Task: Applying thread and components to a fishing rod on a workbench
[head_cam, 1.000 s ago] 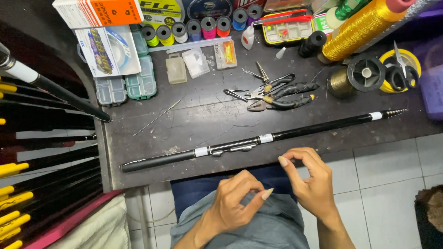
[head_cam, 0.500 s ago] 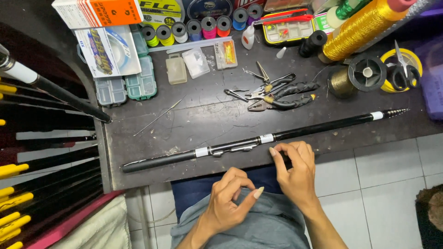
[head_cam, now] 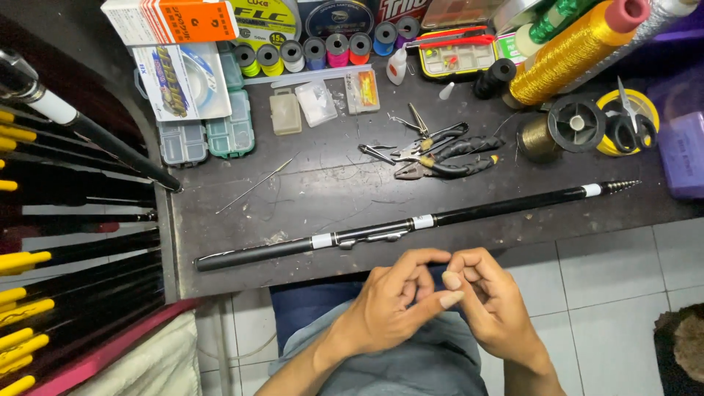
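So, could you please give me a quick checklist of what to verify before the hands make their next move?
1. Left hand and right hand meet, fingertips together: ok.
2. Anything pinched between them: cannot tell, too small.
3. Fishing rod lies flat along the table edge, untouched: ok.
4. Pliers lie beyond the rod: ok.
5. Scissors rest on the yellow spool: ok.
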